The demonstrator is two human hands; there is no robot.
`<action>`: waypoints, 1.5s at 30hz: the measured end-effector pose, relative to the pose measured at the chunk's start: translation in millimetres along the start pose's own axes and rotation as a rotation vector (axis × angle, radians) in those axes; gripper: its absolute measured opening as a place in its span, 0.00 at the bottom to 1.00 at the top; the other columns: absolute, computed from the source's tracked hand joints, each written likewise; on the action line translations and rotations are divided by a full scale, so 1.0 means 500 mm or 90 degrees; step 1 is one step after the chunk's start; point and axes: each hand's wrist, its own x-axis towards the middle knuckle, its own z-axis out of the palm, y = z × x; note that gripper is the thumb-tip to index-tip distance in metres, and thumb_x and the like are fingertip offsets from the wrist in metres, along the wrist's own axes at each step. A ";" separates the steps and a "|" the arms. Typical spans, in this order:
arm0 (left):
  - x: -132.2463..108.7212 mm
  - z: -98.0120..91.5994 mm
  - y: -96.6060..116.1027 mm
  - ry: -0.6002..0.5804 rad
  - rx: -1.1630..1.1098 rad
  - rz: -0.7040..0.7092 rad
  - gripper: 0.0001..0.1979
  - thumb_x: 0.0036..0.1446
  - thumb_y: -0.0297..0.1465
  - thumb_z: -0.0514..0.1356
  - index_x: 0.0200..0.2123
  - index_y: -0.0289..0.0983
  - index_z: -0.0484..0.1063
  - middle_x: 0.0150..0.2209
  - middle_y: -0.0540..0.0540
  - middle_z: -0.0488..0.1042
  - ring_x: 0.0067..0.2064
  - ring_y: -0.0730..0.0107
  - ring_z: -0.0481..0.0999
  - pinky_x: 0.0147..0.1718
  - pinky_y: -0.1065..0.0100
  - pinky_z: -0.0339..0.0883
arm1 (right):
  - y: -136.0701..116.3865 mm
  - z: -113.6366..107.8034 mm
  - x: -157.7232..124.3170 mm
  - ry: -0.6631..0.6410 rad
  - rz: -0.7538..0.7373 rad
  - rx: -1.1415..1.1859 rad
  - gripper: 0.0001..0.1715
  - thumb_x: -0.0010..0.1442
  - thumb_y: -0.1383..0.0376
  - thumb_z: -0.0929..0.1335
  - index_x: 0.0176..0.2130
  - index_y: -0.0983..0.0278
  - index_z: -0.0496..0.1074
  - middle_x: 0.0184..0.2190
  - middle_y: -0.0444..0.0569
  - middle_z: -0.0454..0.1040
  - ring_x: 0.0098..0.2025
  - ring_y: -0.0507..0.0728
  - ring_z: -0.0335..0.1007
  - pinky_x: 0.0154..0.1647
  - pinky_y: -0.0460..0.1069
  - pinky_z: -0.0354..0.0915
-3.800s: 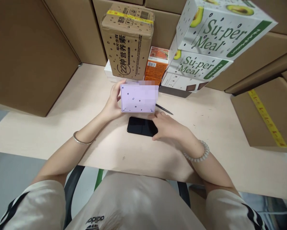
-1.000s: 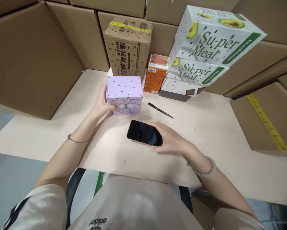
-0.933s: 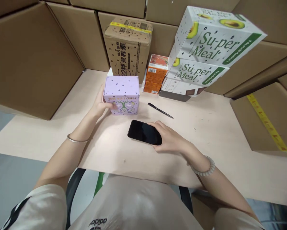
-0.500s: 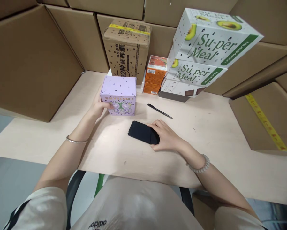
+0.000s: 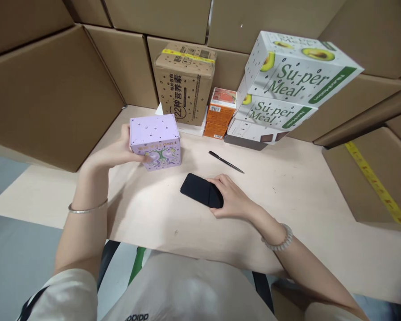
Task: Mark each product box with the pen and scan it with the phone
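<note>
My left hand grips a small lilac box with black dots and a printed front, holding it by its left side, its thumb across the front; whether the box rests on the desk or is just above it I cannot tell. My right hand rests on the right end of a black phone that lies flat and screen-dark on the pale wooden desk, fingers curled over its edge. A black pen lies on the desk just beyond the phone.
Against the back stand a brown carton with black print, two stacked orange boxes and a leaning pile of white "Su-per Meal" boxes. Large plain cartons wall in the left, back and right sides.
The lilac box went from standing on edge above the phone to top-up, then travelled left in my left hand. My right hand stayed on the phone.
</note>
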 end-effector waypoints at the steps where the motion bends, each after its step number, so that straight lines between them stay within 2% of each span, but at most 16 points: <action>1: -0.008 0.001 0.003 -0.027 0.005 -0.041 0.60 0.32 0.36 0.82 0.67 0.38 0.58 0.71 0.26 0.65 0.75 0.30 0.69 0.65 0.34 0.77 | -0.001 0.001 0.001 -0.001 0.006 -0.003 0.47 0.50 0.61 0.76 0.67 0.65 0.69 0.54 0.60 0.73 0.56 0.72 0.73 0.60 0.69 0.75; 3: -0.021 0.016 0.006 -0.007 0.010 -0.059 0.64 0.36 0.38 0.82 0.71 0.37 0.51 0.76 0.24 0.55 0.79 0.30 0.60 0.72 0.35 0.69 | -0.004 0.002 0.003 -0.005 0.019 -0.011 0.48 0.50 0.61 0.76 0.67 0.65 0.68 0.53 0.60 0.73 0.56 0.72 0.73 0.60 0.70 0.76; 7: -0.033 0.050 -0.009 0.170 0.021 0.045 0.72 0.33 0.40 0.86 0.76 0.42 0.50 0.74 0.29 0.57 0.80 0.25 0.56 0.77 0.29 0.59 | -0.012 0.001 0.004 -0.017 0.030 -0.032 0.48 0.51 0.59 0.76 0.68 0.65 0.68 0.53 0.60 0.73 0.56 0.73 0.74 0.60 0.72 0.76; 10: -0.037 0.043 -0.032 0.261 0.050 0.061 0.74 0.31 0.38 0.88 0.78 0.49 0.53 0.69 0.32 0.61 0.77 0.18 0.59 0.73 0.25 0.63 | -0.013 0.002 0.002 -0.019 0.028 -0.045 0.47 0.52 0.59 0.76 0.68 0.63 0.67 0.53 0.60 0.73 0.57 0.74 0.74 0.59 0.72 0.76; 13: -0.029 0.019 -0.056 0.351 0.077 0.040 0.68 0.32 0.39 0.88 0.75 0.50 0.62 0.65 0.32 0.63 0.72 0.12 0.65 0.68 0.24 0.69 | -0.007 0.005 -0.003 -0.011 0.023 -0.050 0.47 0.52 0.60 0.76 0.68 0.59 0.67 0.53 0.58 0.73 0.57 0.74 0.75 0.58 0.72 0.77; 15: -0.011 0.008 -0.073 0.397 0.065 0.049 0.65 0.32 0.44 0.89 0.72 0.48 0.65 0.65 0.31 0.62 0.70 0.10 0.66 0.67 0.23 0.69 | -0.001 0.008 -0.006 -0.007 0.016 -0.053 0.48 0.52 0.60 0.76 0.69 0.58 0.67 0.53 0.58 0.73 0.57 0.74 0.75 0.59 0.72 0.77; 19: 0.048 0.005 -0.109 0.380 0.014 0.052 0.69 0.27 0.50 0.89 0.71 0.43 0.62 0.67 0.27 0.60 0.72 0.08 0.63 0.69 0.24 0.65 | 0.009 0.014 -0.010 -0.004 0.008 -0.067 0.49 0.54 0.59 0.76 0.71 0.58 0.66 0.54 0.59 0.73 0.58 0.75 0.75 0.58 0.73 0.77; 22: 0.094 0.014 -0.126 0.348 0.010 0.067 0.72 0.24 0.46 0.91 0.72 0.42 0.61 0.66 0.28 0.60 0.73 0.09 0.63 0.73 0.24 0.59 | 0.013 0.019 -0.011 -0.006 0.005 -0.081 0.50 0.55 0.58 0.77 0.72 0.60 0.65 0.55 0.60 0.73 0.57 0.75 0.75 0.58 0.74 0.77; 25: 0.131 0.029 -0.133 0.329 -0.005 0.089 0.72 0.26 0.41 0.91 0.73 0.43 0.61 0.66 0.30 0.59 0.75 0.10 0.60 0.75 0.23 0.53 | 0.016 0.023 -0.010 -0.002 0.000 -0.090 0.51 0.55 0.57 0.77 0.73 0.60 0.64 0.56 0.61 0.73 0.58 0.76 0.74 0.59 0.74 0.77; 30: 0.171 0.056 -0.133 0.343 -0.032 0.133 0.70 0.28 0.42 0.91 0.74 0.48 0.62 0.70 0.31 0.58 0.77 0.11 0.54 0.77 0.25 0.47 | 0.017 0.027 -0.006 0.008 -0.012 -0.101 0.52 0.57 0.56 0.77 0.75 0.60 0.63 0.56 0.62 0.73 0.58 0.75 0.75 0.58 0.74 0.78; 35: 0.196 0.074 -0.130 0.373 -0.027 0.122 0.67 0.32 0.40 0.90 0.74 0.49 0.65 0.68 0.33 0.62 0.77 0.15 0.57 0.77 0.29 0.49 | 0.013 0.027 0.001 0.009 -0.023 -0.103 0.50 0.60 0.55 0.76 0.76 0.60 0.64 0.58 0.63 0.74 0.60 0.75 0.75 0.59 0.73 0.78; 39: 0.207 0.085 -0.132 0.400 -0.047 0.146 0.63 0.35 0.40 0.89 0.73 0.49 0.67 0.67 0.34 0.66 0.78 0.21 0.57 0.78 0.33 0.49 | 0.009 0.028 0.008 0.004 -0.019 -0.105 0.47 0.63 0.52 0.75 0.75 0.60 0.65 0.60 0.63 0.76 0.62 0.75 0.75 0.61 0.73 0.76; 41: 0.203 0.093 -0.127 0.418 -0.036 0.153 0.61 0.38 0.43 0.88 0.74 0.47 0.66 0.72 0.32 0.64 0.81 0.22 0.53 0.80 0.33 0.47 | 0.004 0.028 0.010 -0.003 -0.009 -0.102 0.46 0.64 0.49 0.76 0.74 0.60 0.67 0.61 0.64 0.77 0.62 0.76 0.75 0.62 0.74 0.76; 43: 0.191 0.106 -0.113 0.448 -0.005 0.145 0.59 0.44 0.48 0.85 0.75 0.43 0.64 0.78 0.28 0.57 0.84 0.23 0.44 0.80 0.31 0.42 | -0.001 0.024 0.012 0.009 -0.005 -0.085 0.45 0.65 0.46 0.76 0.73 0.60 0.68 0.61 0.64 0.77 0.62 0.76 0.75 0.62 0.74 0.75; 45: 0.172 0.127 -0.091 0.472 0.031 0.132 0.54 0.53 0.52 0.79 0.75 0.40 0.63 0.82 0.28 0.49 0.86 0.28 0.33 0.81 0.30 0.36 | -0.003 0.013 0.014 0.087 0.009 -0.065 0.40 0.68 0.46 0.75 0.71 0.59 0.69 0.61 0.64 0.77 0.62 0.76 0.76 0.62 0.74 0.74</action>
